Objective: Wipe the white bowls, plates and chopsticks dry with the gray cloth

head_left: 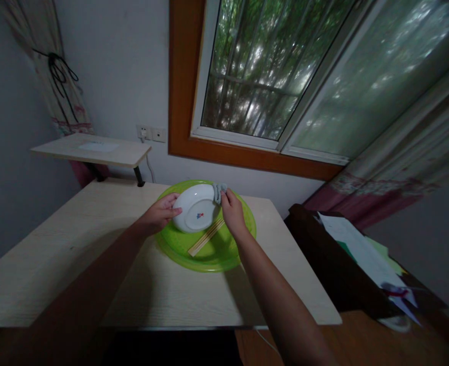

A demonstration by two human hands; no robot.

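A white plate (pixel 197 208) is tilted over the green basin (pixel 212 265), its underside with a small printed mark facing me. My left hand (pixel 165 211) is closed on the plate's left rim, thumb against the underside. At the upper right rim, my right hand (pixel 232 208) is closed on a folded grey cloth (pixel 219 193), which touches the plate's edge. Below the plate, several wooden chopsticks (pixel 206 239) lie side by side in the basin. The fingertips of my right hand are partly hidden by the cloth.
The basin rests on a pale wooden table (pixel 193 300). A small raised shelf (pixel 94 150) with a sheet of paper stands at the back left. Behind are a wall socket (pixel 150 133) and a window (pixel 262 76). Papers (pixel 361 249) lie on dark furniture to the right.
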